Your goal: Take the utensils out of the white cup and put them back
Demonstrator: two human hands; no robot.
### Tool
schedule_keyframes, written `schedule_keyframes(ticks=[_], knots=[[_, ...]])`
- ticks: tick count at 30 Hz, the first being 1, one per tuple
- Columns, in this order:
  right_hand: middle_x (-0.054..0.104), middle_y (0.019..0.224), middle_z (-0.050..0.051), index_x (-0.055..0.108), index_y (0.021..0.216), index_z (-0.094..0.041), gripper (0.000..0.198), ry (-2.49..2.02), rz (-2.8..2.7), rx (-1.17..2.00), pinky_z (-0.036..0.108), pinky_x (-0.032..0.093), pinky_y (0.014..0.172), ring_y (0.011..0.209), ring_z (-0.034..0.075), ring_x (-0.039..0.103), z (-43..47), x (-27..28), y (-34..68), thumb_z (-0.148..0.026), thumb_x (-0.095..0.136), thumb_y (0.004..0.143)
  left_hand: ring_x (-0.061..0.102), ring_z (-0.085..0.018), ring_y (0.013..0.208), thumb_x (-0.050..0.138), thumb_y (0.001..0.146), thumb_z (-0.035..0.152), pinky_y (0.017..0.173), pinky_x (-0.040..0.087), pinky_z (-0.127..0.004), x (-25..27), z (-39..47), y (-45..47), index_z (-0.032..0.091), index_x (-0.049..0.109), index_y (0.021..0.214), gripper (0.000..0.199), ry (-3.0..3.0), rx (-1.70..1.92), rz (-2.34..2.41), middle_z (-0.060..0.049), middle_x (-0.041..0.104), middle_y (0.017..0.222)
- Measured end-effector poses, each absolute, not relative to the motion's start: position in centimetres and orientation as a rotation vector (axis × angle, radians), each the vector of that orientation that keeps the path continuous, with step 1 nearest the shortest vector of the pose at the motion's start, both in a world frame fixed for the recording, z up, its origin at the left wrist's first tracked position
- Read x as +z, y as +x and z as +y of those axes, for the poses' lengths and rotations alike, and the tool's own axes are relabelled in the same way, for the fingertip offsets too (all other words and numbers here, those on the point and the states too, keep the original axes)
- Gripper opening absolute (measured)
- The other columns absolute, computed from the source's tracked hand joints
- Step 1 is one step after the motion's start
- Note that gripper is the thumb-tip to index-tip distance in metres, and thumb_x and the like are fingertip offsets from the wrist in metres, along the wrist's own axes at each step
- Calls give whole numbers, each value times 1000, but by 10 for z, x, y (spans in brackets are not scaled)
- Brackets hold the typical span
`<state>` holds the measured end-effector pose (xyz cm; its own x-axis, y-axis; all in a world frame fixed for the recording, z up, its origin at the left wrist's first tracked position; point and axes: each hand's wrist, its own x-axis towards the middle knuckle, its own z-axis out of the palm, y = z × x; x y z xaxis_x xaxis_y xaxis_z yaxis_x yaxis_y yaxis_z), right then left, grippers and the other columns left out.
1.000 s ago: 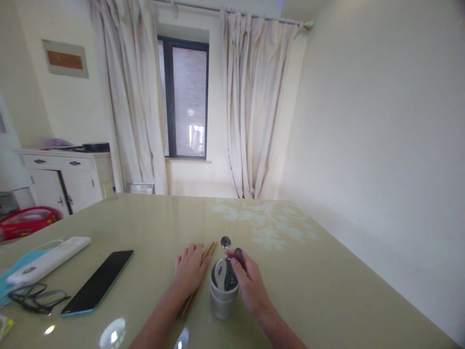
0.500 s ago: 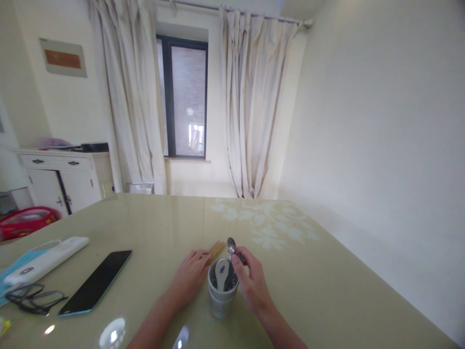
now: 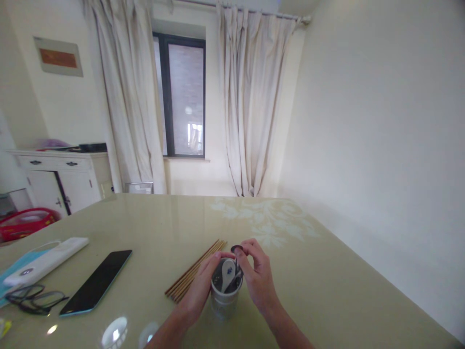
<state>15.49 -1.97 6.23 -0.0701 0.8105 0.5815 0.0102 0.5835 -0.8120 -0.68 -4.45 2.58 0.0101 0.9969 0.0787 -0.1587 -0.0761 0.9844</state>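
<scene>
Grey utensil cup (image 3: 225,304), between both hands: holds white ceramic spoon (image 3: 228,272), blue-marked, tilted; remaining contents partly hidden. Left hand (image 3: 199,287): shifted off the wooden chopsticks (image 3: 192,272) to the cup's left side, fingers curved behind the rim; cup thus seemingly steadied, firmness of grip cannot be told. Right hand (image 3: 260,275): pinching dark-looking spoon (image 3: 237,248) above the far rim. Chopsticks: uncovered, just beside left hand. Smartphone (image 3: 97,282): farther left. Red basket (image 3: 29,224): far left, contents unclear

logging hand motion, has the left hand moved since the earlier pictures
Yes: judged against the black phone, the left hand has moved right, farther from it, to the cup.
</scene>
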Motion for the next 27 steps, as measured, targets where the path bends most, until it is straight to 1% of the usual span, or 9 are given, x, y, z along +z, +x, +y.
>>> schedule_keyframes(ticks=[5,8,10,12,15,19,22,25,27], knots=[[62,75,1,76,88,-19,36,-743,-1254,848,29,45,66,72,18,56,-15,63,163,-53,70,97,73,-28,106,55,93,75,96,56,-40,20,-44,-4,19,76,117,65,1057,1268,1029,-10,79,114],[68,82,2,74,92,-19,37,-726,-949,790,28,46,65,69,16,56,-1,65,174,-56,76,91,74,-27,102,54,93,77,95,56,-40,14,-44,-3,19,74,117,66,1043,1247,984,-10,80,111],[69,83,1,72,91,-21,36,-703,-786,793,27,49,66,68,14,57,10,64,181,-56,80,87,74,-28,105,54,92,79,97,56,-41,12,-43,-1,19,73,118,68,1030,1240,963,-11,79,114],[68,78,-1,72,90,-21,38,-723,-682,831,27,52,68,68,14,60,20,59,186,-55,85,81,75,-29,110,52,91,82,101,56,-44,12,-39,0,20,70,123,72,979,1238,924,-12,79,120],[71,76,0,74,91,-19,44,-810,-675,924,30,56,72,72,17,67,28,47,185,-57,89,73,74,-31,116,47,90,85,104,56,-47,13,-29,-3,18,67,124,78,892,1348,939,-17,76,127],[77,81,4,76,92,-18,45,-860,-840,1064,32,57,73,77,20,72,23,32,170,-58,88,75,71,-30,119,57,86,81,104,56,-44,12,-14,-21,20,63,128,75,954,1534,1253,-16,74,133],[79,83,6,77,92,-17,44,-857,-953,1154,32,56,75,78,20,72,14,29,158,-58,85,79,72,-30,111,64,83,75,97,57,-41,12,-10,-35,20,69,121,66,1183,1483,1386,-12,79,120],[80,85,8,78,94,-16,45,-848,-1008,1255,32,57,78,82,21,74,7,28,151,-58,85,80,73,-28,97,61,89,65,89,56,-39,17,-13,-39,19,76,103,50,1472,1367,1405,-9,81,101],[81,86,9,79,95,-16,46,-835,-1016,1323,33,57,80,84,23,75,6,28,149,-58,86,78,72,-27,88,58,92,57,82,54,-36,20,-15,-39,20,77,97,42,1625,1281,1443,-7,80,92]])
